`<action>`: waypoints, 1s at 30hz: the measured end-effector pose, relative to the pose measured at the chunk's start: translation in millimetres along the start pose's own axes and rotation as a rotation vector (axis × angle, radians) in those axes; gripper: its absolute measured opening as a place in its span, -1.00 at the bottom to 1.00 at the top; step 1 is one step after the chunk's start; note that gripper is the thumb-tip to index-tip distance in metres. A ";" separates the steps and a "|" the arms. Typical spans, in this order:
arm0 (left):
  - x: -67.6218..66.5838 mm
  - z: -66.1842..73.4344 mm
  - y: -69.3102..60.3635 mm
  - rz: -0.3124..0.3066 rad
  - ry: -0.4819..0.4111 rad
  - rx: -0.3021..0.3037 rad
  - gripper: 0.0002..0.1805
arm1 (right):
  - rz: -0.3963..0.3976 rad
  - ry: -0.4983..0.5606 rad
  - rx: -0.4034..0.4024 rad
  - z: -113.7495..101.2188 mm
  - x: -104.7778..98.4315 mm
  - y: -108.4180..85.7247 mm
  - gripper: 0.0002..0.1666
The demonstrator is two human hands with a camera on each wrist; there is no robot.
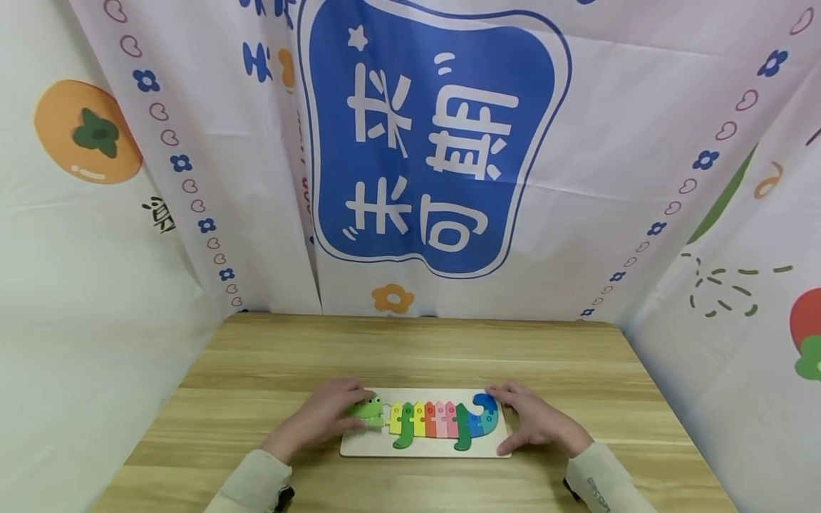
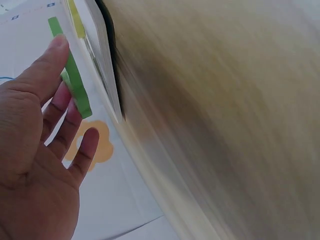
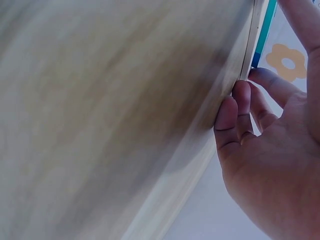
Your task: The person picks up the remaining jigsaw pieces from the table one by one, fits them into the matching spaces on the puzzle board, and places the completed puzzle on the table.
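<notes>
On the table lies a pale wooden puzzle board [image 1: 426, 449] with a colourful crocodile made of interlocking pieces [image 1: 431, 419]. My left hand [image 1: 326, 411] pinches the light green crocodile head piece [image 1: 367, 412] over the board's left end. The left wrist view shows this piece [image 2: 76, 75] edge-on between thumb and fingers, raised off the board. A gap separates it from the yellow body piece [image 1: 395, 415]. My right hand [image 1: 534, 415] holds the board's right end, thumb at the near corner and fingers at the far one, beside the blue tail piece [image 1: 489, 413]. Its fingertips [image 3: 242, 95] meet the board's edge.
The wood-grain table [image 1: 423, 349] extends around the board on every side. Printed white cloth [image 1: 616, 142] hangs behind the table and on both sides, with a large blue sign [image 1: 417, 128] at the back.
</notes>
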State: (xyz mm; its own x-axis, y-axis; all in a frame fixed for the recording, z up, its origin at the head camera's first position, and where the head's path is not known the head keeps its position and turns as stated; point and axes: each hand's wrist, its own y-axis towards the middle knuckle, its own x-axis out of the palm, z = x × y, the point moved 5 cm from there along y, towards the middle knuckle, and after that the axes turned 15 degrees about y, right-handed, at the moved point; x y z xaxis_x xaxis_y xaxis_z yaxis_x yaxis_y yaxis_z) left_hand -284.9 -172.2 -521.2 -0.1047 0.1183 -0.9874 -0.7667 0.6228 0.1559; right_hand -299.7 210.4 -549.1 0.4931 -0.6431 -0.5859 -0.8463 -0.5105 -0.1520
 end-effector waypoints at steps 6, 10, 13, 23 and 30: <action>1.4 3.8 1.9 -0.067 -0.029 0.002 -0.43 | 0.000 0.006 0.008 2.3 0.7 1.6 0.24; 1.6 6.8 3.1 -0.099 -0.041 -0.009 -0.41 | 0.001 -0.001 0.005 2.9 0.5 2.3 0.25; 2.7 9.4 5.4 -0.116 -0.038 -0.002 -0.42 | 0.003 -0.010 0.001 2.9 -0.1 2.1 0.26; 8.2 10.2 8.9 -0.151 -0.063 0.015 -0.43 | -0.003 0.008 0.003 1.3 0.7 0.4 0.25; 13.3 6.6 10.1 -0.188 -0.116 -0.020 -0.41 | -0.003 -0.005 -0.008 3.0 0.4 1.2 0.27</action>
State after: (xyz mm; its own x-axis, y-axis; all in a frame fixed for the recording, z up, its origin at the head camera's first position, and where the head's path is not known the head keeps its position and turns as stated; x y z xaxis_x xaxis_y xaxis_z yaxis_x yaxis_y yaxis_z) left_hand -289.8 -159.2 -532.6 0.1142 0.0903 -0.9893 -0.7783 0.6270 -0.0326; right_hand -301.1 211.2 -551.9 0.4950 -0.6388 -0.5890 -0.8431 -0.5171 -0.1477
